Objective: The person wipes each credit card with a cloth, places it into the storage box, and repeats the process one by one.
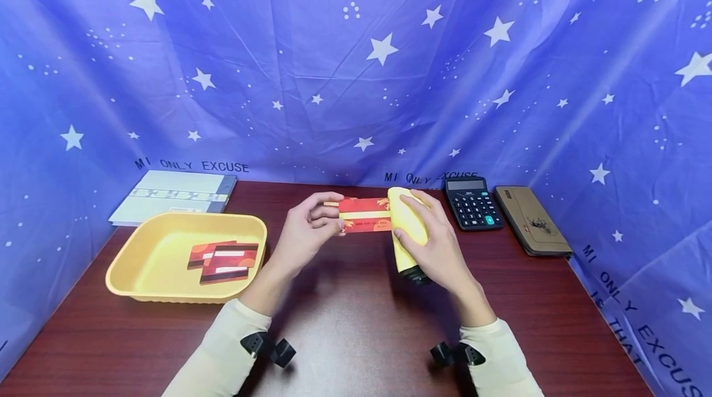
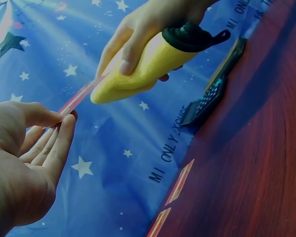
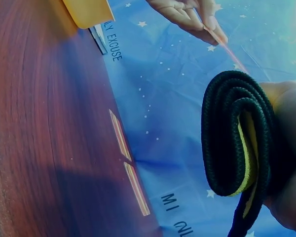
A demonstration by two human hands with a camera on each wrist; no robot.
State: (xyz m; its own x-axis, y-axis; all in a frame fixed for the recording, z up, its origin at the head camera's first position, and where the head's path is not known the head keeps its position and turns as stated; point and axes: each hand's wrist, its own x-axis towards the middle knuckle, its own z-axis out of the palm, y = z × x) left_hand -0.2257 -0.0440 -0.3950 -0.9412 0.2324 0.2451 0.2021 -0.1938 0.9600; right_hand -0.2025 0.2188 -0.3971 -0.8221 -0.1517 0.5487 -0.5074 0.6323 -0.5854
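Red card (image 1: 367, 214) held up off the tabletop (image 1: 345, 323), between the two hands, long side running across. Left hand (image 1: 306, 233) pinches its left end between thumb and fingertips; this thin grip at the margin presumably leaves most of the printed face free. Right hand (image 1: 439, 242) is clamped around a folded yellow cloth (image 1: 410, 224) at the card's other end, thumb on the near side. The card's right end goes out of sight at the cloth; whether the cloth covers both faces there, cannot tell. Right wrist view shows the cloth's dark edging (image 3: 222, 133) stacked in several layers, so the folding probably gives a compact, padded handful. Gripping the card at one end while the cloth meets the other would let the left hand steady it against any drag. Yellow basin (image 1: 130, 261) stands just beside the left forearm, within easy reach of that hand; overlapping red cards (image 1: 236, 251) lie loose inside, dark stripes showing. Two more cards (image 3: 121, 135) lie end to end near the tabletop's far edge, likely set so as to be picked up singly. Calculator (image 1: 473, 205) and brown case (image 1: 531, 221) sit to the right, apart from both hands, apparently out of the working space.
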